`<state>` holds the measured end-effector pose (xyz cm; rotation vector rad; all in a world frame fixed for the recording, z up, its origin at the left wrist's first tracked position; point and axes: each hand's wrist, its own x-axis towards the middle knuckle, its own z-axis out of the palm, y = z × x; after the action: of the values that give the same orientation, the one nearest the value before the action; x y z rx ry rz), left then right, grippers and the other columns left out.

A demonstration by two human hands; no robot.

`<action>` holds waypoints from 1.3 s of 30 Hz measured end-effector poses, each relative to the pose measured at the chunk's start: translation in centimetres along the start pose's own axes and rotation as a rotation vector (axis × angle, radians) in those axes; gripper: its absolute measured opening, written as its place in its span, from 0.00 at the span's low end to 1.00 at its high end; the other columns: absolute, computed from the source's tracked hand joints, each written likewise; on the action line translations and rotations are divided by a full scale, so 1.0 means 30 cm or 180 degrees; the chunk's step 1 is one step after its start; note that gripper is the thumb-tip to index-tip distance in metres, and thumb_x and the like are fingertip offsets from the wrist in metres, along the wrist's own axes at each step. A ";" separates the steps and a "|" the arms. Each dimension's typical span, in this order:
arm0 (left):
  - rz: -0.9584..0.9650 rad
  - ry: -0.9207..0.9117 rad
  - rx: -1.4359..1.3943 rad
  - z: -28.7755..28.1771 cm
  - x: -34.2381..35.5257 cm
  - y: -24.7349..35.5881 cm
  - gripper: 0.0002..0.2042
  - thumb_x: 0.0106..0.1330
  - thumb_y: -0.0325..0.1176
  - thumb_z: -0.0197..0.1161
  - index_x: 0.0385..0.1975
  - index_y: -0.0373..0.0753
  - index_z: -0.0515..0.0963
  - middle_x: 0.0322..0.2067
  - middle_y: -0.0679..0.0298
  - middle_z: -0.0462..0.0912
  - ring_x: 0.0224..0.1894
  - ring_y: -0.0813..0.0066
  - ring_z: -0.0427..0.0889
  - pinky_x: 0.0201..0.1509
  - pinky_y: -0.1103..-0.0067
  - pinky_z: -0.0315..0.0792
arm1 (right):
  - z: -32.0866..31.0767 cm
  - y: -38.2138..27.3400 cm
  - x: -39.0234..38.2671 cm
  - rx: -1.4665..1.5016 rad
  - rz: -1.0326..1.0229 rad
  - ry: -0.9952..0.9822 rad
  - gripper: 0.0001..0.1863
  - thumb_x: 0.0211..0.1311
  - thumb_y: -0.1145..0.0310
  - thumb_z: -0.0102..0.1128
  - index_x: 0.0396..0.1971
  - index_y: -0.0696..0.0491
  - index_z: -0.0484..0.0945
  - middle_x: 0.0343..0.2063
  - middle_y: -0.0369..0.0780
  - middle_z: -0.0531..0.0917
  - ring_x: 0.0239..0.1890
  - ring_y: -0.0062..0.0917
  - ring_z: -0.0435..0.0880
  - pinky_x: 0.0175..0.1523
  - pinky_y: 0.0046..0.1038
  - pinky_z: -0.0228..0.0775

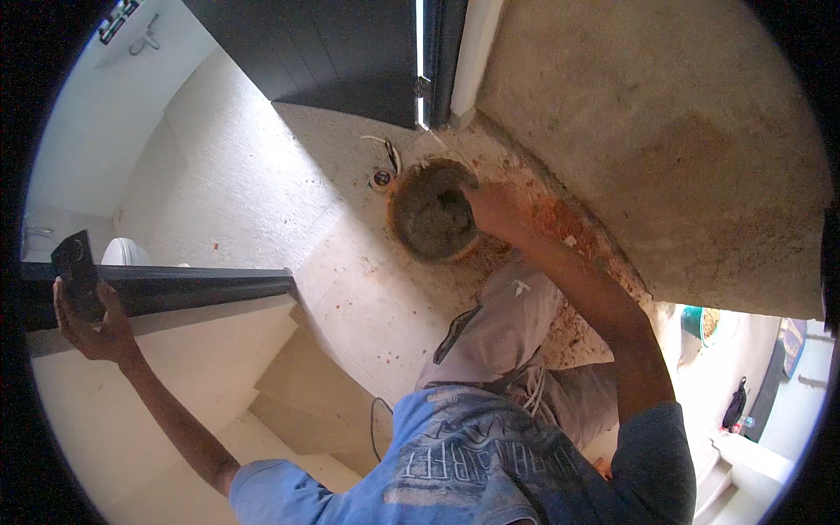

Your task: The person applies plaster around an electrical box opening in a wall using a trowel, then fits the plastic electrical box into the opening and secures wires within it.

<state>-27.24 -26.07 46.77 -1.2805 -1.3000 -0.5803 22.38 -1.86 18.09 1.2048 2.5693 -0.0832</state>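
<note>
Down low, by the landing floor:
Right hand: the right hand (493, 210) reaches forward to the round pan (431, 210) and sits at its rim, fingers curled over the edge on the side nearest the rough wall; whether they pinch the rim or only rest on it I cannot tell.
Pan: a shallow bowl with an orange-stained rim, filled with grey wet mortar (429, 214), standing on the floor directly under and just left of that hand.
Floor about the hand: reddish-orange dust (560, 219) is strewn beside the hand and back along the forearm, against the foot of the plastered wall (665, 131).
Beyond the pan: a small round fitting with a bit of white cord (383, 175) lies just past the pan's far side, near the dark door (324, 52).
Left hand: the left hand (87, 315) is flung out well apart from the pan, fingers wrapped closed round the dark handrail (175, 284), gripping it from below near a small black block at its end.
Below that grip: pale stair steps (289, 385) descend.
</note>
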 end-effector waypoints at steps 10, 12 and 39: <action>-0.0039 -0.0233 -0.0480 -0.063 -0.090 -0.113 0.28 0.60 0.50 0.64 0.49 0.31 0.74 0.50 0.52 0.78 0.52 0.60 0.78 0.58 0.68 0.72 | 0.232 0.018 0.289 0.0644 -0.0021 -0.1989 0.43 0.56 0.63 0.53 0.69 0.60 0.44 0.24 0.47 0.80 0.26 0.36 0.78 0.29 0.36 0.71; 0.0188 -0.0192 -0.0078 -0.086 -0.125 -0.155 0.28 0.60 0.47 0.64 0.51 0.30 0.71 0.49 0.48 0.77 0.51 0.57 0.79 0.57 0.67 0.73 | 0.350 0.055 0.252 0.1241 0.0179 -0.2022 0.45 0.57 0.60 0.54 0.68 0.62 0.41 0.23 0.47 0.79 0.25 0.35 0.77 0.28 0.36 0.71; 0.0128 -0.0515 -0.0287 -0.105 -0.186 -0.172 0.28 0.57 0.38 0.66 0.54 0.30 0.67 0.54 0.48 0.73 0.55 0.55 0.74 0.61 0.66 0.70 | 0.152 -0.175 0.185 0.5187 0.1196 -0.2659 0.18 0.69 0.55 0.48 0.26 0.54 0.72 0.19 0.34 0.73 0.16 0.19 0.70 0.19 0.21 0.66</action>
<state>-32.15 -32.15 44.18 -1.4489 -1.3903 -0.5204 16.17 -1.93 11.72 1.4280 1.1360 -2.2509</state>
